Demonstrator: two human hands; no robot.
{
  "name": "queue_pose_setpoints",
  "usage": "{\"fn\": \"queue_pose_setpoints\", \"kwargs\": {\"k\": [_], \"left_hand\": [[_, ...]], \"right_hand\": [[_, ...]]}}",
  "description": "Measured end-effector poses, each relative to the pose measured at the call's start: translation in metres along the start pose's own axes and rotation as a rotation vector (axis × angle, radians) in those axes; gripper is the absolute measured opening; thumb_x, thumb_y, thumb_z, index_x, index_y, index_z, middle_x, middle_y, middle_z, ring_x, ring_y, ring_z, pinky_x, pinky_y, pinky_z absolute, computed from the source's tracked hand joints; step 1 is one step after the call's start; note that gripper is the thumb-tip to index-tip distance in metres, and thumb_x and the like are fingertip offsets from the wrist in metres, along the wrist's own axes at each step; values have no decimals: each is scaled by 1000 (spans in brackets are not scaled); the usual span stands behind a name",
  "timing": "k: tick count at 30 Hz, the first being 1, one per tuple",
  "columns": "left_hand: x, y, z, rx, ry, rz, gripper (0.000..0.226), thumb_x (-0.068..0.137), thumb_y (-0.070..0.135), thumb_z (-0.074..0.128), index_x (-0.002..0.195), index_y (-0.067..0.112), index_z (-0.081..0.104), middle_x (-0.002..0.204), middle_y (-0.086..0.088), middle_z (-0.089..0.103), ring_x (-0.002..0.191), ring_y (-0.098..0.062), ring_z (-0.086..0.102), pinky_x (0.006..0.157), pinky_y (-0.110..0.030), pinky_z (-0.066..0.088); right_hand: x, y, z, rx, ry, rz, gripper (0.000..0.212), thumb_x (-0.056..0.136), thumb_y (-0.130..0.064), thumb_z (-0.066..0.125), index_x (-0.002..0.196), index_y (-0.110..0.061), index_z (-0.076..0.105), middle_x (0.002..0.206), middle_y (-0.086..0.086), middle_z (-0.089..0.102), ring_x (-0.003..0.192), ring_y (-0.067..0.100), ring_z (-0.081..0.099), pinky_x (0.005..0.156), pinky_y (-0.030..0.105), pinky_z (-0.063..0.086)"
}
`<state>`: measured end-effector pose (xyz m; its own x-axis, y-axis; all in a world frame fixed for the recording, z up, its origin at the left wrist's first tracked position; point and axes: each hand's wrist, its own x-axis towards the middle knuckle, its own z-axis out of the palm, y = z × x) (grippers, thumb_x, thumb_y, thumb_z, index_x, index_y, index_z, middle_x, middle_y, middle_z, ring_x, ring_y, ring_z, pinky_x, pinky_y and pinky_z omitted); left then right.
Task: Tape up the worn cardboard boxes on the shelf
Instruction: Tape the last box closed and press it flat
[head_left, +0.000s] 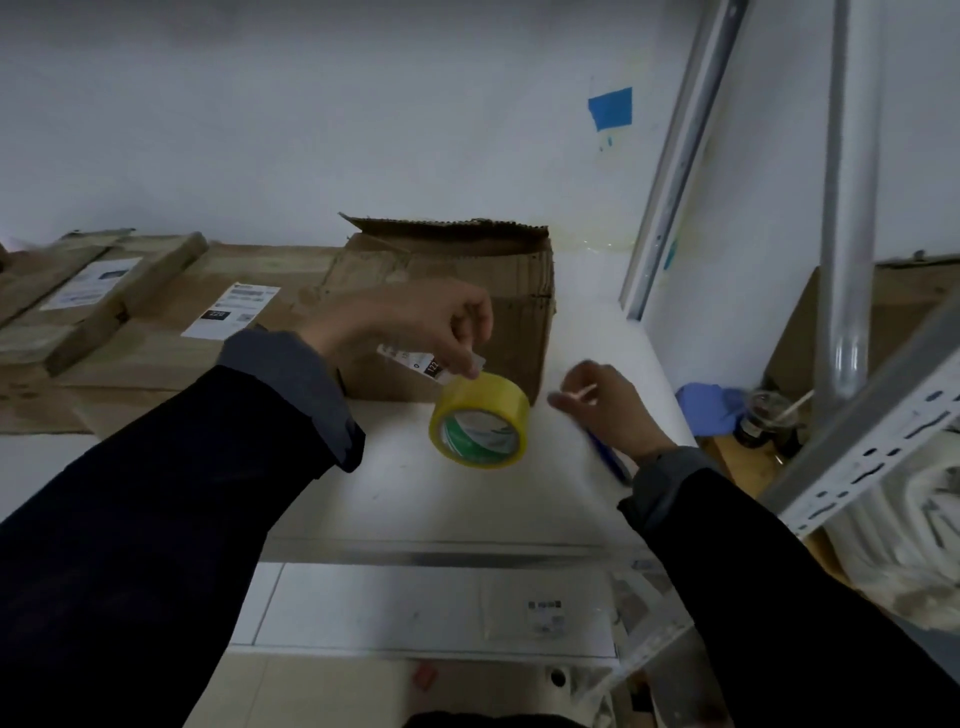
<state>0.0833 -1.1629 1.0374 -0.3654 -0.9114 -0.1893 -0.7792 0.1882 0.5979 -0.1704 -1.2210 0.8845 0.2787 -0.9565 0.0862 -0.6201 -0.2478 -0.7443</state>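
Note:
A yellow roll of packing tape hangs just above the white shelf, in front of a worn brown cardboard box with a torn top flap. My left hand pinches the free end of the tape at the top of the roll. My right hand hovers to the right of the roll with its fingers curled, and a thin light strip shows between its fingers; what the strip is I cannot tell. A blue pen-like thing lies on the shelf under my right wrist.
Flattened cardboard boxes with white labels lie along the shelf to the left. A grey shelf upright rises at the right. Beyond it are a blue glove, a dark cup with a stick and a white bundle.

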Motion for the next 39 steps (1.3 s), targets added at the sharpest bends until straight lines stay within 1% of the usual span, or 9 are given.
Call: {"fn": "queue_pose_setpoints", "kwargs": {"k": [3,8,14,19,21,26,29,33,39], "left_hand": [[2,11,-7,-67,-24,32,39,81,8,81,111,5,57,84,-5,65,73,-15,68,67,-25,55],[-6,12,-35,-44,41,31,33,79,13,84,100,11,59,84,-2,64,75,-13,63,66,-26,52],[-26,-11,-59,-19,176,-22,23,83,-4,75,91,11,60,89,-9,71,78,-9,69,63,-17,49],[-34,-32,-68,-42,301,-130,31,75,3,85,97,13,66,103,-7,64,76,-21,59,61,-30,48],[-36,-39,-75,-37,314,-202,32,73,9,88,100,12,72,103,-8,67,74,-18,60,59,-24,51],[-35,-52,-89,-101,321,-188,8,78,15,84,84,13,80,85,-7,75,70,-6,60,66,-22,49],[-33,-57,-101,-110,339,-136,4,82,19,81,81,19,78,99,-6,75,85,-9,64,76,-28,50],[-26,-61,-118,-232,289,-45,5,88,12,75,87,14,71,100,-9,72,86,-12,65,76,-25,53],[-8,-68,-146,-341,262,56,7,93,-2,65,96,4,66,91,-13,70,79,-17,70,80,-30,59]], "right_hand": [[-18,-50,-2,659,-165,-75,44,88,-50,64,102,-8,64,97,8,66,89,22,64,78,34,53],[-22,-81,3,472,-419,-114,57,71,-42,82,117,-13,65,112,10,71,105,23,67,98,44,54],[-16,-122,-4,453,-331,-247,48,73,-34,86,105,-4,68,91,16,74,74,18,68,67,25,54],[-9,-151,-7,308,-278,-335,37,76,-33,85,97,-7,71,74,5,75,60,17,70,61,29,57],[-7,-160,-4,277,-272,-370,37,75,-34,86,98,-8,72,75,5,76,60,18,71,58,26,57],[-1,-178,2,263,-250,-380,35,77,-35,84,96,-10,69,73,6,75,62,22,73,63,31,60],[6,-184,1,327,-254,-368,35,83,-33,80,100,-6,67,72,7,74,65,23,72,68,37,60],[9,-197,0,424,-210,-333,31,90,-27,72,111,-6,64,89,10,73,73,15,71,58,17,52],[21,-211,13,400,-86,-217,22,96,-42,61,103,-22,68,92,0,74,79,15,72,73,33,58]]}}
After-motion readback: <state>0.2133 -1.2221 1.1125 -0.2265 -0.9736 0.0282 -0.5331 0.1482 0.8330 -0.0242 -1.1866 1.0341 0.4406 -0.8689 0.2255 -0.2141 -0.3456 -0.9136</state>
